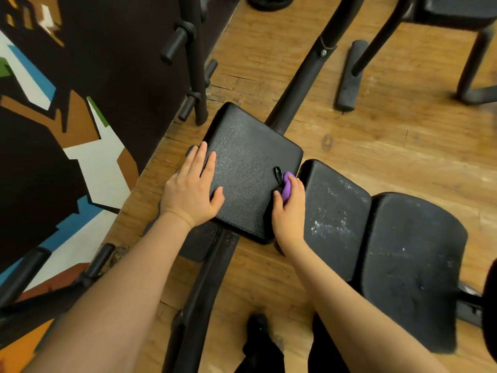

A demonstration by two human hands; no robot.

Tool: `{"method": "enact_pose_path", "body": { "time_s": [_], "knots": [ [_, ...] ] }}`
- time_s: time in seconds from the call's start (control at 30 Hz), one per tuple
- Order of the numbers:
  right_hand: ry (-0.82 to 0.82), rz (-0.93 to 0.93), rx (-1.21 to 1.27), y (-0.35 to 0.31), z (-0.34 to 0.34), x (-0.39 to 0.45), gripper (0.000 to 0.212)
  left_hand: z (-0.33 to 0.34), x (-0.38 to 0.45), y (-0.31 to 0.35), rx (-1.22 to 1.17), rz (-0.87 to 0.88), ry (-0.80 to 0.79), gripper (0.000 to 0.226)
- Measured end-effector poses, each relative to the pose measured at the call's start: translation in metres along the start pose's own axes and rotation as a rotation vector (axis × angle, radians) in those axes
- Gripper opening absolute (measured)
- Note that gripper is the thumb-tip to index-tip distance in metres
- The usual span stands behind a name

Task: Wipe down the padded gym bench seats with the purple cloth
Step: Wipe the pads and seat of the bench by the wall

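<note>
**Wipe in hand at first pad: two dusty pads outstanding**

Head view.

Risks, as judged:
- Purple cloth bunched small inside right hand; little fabric exposed, so likely streaking or missed strips across the pad.
- Small black strap or tab lying on the pad just beside the cloth; liable to snag or be dragged by a stroke.
- Middle pad and far-right pad speckled white with dust or residue; liable to be skipped, or smeared once the wad is soiled.
- Gap between first and middle pads likely to keep grime.

Grip state:
- Right hand: fingers curled round the cloth, clamped on it, at right edge of first pad.
- Left hand: flat, fingers straight, pressing on left edge of the same pad; holding nothing.

Task items:
- Bench: three black padded seats in a row on a black frame over wood floor. First pad pebbled, sheen, mostly clean-looking.
- Cloth: vivid purple, mostly hidden by fingers.
</note>
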State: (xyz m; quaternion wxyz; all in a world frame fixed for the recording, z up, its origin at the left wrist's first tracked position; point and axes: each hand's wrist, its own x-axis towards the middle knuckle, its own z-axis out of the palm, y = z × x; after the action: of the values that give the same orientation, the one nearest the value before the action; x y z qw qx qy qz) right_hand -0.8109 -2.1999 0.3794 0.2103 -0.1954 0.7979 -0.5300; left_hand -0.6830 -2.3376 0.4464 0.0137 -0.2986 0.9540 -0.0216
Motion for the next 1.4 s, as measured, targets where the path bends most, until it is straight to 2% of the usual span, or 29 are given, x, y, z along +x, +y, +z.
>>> {"method": "enact_pose_path", "body": {
  "time_s": [0.13,0.33,0.53,0.6,0.67,0.73,0.87,0.97,1.03,1.1,1.17,1.3,1.4],
  "knots": [
    [0.001,0.069,0.019,-0.001,0.003,-0.026,0.051,-0.001,0.0,0.001,0.002,0.001,0.007,0.069],
    [-0.175,0.009,-0.008,0.011,-0.011,-0.08,0.052,-0.003,0.0,0.001,-0.04,-0.014,-0.015,0.07],
    [-0.106,-0.132,-0.049,-0.017,-0.028,-0.028,0.045,0.001,-0.005,0.001,-0.104,-0.095,0.058,0.062],
    [-0.149,-0.219,-0.118,-0.041,-0.022,0.006,0.046,-0.003,-0.005,0.005,-0.229,-0.202,0.121,0.067],
    [-0.223,-0.324,-0.195,-0.065,-0.009,0.044,0.046,-0.009,-0.013,0.012,-0.403,-0.397,0.223,0.07],
    [-0.306,-0.428,-0.288,-0.087,0.01,0.075,0.046,-0.008,-0.03,0.017,-0.492,-0.531,0.217,0.076],
    [-0.489,-0.678,-0.509,-0.116,0.055,0.097,0.043,-0.001,-0.059,0.024,-0.447,-0.486,0.038,0.087],
    [-0.659,-0.937,-0.596,-0.12,0.067,0.061,0.038,0.001,-0.063,0.024,-0.49,-0.517,0.028,0.097],
    [-0.804,-1.097,-0.575,-0.112,0.063,0.03,0.042,0.003,-0.068,0.027,-0.558,-0.572,0.058,0.103],
    [-0.902,-1.156,-0.564,-0.106,0.056,0.022,0.045,0.007,-0.077,0.028,-0.576,-0.58,0.033,0.107],
    [-0.857,-1.144,-0.58,-0.107,0.055,0.041,0.044,0.01,-0.086,0.027,-0.542,-0.541,-0.008,0.108],
    [-0.598,-0.855,-0.518,-0.113,0.05,0.078,0.033,0.005,-0.09,0.018,-0.492,-0.468,-0.025,0.099],
    [-0.501,-0.752,-0.452,-0.11,0.053,0.059,0.034,-0.004,-0.079,0.009,-0.527,-0.43,0.023,0.079]
  ]
}}
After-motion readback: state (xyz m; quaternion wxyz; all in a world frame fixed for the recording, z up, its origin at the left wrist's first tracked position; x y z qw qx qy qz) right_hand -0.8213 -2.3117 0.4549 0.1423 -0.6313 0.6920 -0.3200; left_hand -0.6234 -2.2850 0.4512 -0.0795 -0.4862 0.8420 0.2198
